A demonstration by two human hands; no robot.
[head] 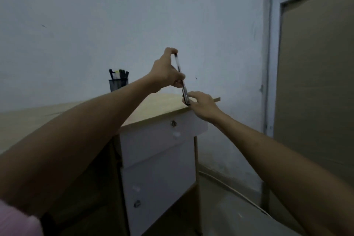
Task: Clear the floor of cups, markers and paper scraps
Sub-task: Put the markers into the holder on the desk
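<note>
The left hand (168, 71) pinches a pen (181, 76) upright above the desk (153, 109) corner — the right hand (201, 104) curls round its lower end. A mesh pen holder (118, 84) — full of markers (119, 73) — stands on the desk by the wall.

The table (157, 107) top looks like pale wood laminate with a smooth matt face, and its drawer fronts (159, 159) are smooth white board with small shiny metal locks (173, 123). The pen (181, 76) has a clear glossy plastic barrel, and the pen holder (118, 84) is dark metal mesh. The wall (191, 15) is matt painted plaster, slightly scuffed.
</note>
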